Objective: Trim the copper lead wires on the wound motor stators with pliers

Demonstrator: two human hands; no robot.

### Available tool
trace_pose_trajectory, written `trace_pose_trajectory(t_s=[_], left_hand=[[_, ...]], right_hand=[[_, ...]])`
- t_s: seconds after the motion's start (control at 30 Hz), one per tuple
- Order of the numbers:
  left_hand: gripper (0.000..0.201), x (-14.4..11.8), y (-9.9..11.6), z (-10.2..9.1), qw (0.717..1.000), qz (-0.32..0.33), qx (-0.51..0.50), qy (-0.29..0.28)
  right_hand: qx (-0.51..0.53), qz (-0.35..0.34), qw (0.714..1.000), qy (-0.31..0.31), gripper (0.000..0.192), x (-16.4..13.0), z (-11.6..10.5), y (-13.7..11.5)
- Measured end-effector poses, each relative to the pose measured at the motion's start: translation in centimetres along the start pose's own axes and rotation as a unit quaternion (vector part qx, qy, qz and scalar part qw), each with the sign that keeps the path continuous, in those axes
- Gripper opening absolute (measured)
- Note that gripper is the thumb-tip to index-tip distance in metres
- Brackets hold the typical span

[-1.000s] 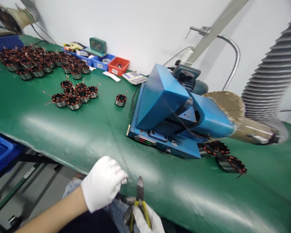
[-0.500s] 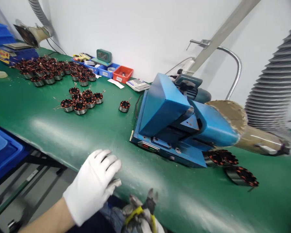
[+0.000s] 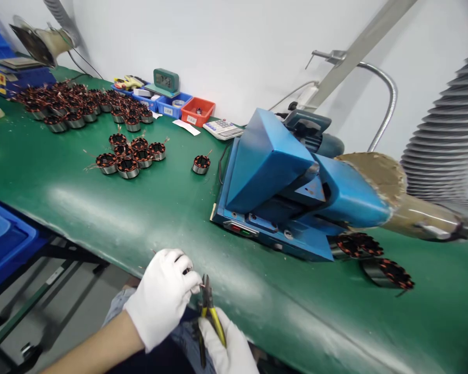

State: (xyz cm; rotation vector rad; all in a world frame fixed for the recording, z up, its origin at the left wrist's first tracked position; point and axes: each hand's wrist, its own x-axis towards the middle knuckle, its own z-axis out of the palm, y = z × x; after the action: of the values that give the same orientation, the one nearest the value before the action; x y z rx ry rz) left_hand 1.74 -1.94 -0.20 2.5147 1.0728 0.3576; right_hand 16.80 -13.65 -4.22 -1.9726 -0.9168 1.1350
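Note:
In a white glove, my left hand (image 3: 166, 298) is closed around a stator (image 3: 186, 270). Fingers hide most of that stator; a dark bit shows between them, and thin wire ends poke out. My right hand (image 3: 230, 340), gloved too, grips wire cutters (image 3: 217, 324) with yellow and black handles. Their jaws point up and touch or nearly touch a wire end beside my left fingertips. Both hands are over the front edge of the green table (image 3: 113, 213).
A blue machine (image 3: 269, 171) stands right of centre, joined to a grey duct hose (image 3: 440, 135). Several wound stators (image 3: 128, 167) sit in a small group, with one single stator (image 3: 200, 164) nearer the machine. A larger pile (image 3: 74, 106) lies behind, near small bins (image 3: 197, 111).
My right hand has raised the wire cutters and brought them to my left hand. My left hand has shifted slightly right and down, its fingers more curled.

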Motion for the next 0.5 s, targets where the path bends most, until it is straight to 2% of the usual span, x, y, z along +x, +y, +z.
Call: trace_pose_trajectory(t_s=[0.13, 0.27, 0.37, 0.5], left_hand=[[0.009, 0.1, 0.4, -0.6, 1.000, -0.026, 0.004, -0.013], [0.011, 0.2, 0.4, -0.8, 1.000, -0.023, -0.002, -0.015], [0.012, 0.2, 0.4, -0.7, 1.000, -0.028, -0.007, -0.004], [0.011, 0.2, 0.3, -0.4, 1.000, -0.027, -0.010, -0.005]], right_hand=[[-0.095, -0.026, 0.995, 0.025, 0.052, -0.3, 0.0, -1.2], [-0.068, -0.048, 0.996, 0.041, 0.042, -0.6, 0.4, -1.9], [-0.050, -0.024, 0.996, 0.075, 0.042, -0.8, 1.0, -1.2], [-0.079, 0.007, 0.991, 0.107, 0.046, -0.9, 1.7, 0.0]])
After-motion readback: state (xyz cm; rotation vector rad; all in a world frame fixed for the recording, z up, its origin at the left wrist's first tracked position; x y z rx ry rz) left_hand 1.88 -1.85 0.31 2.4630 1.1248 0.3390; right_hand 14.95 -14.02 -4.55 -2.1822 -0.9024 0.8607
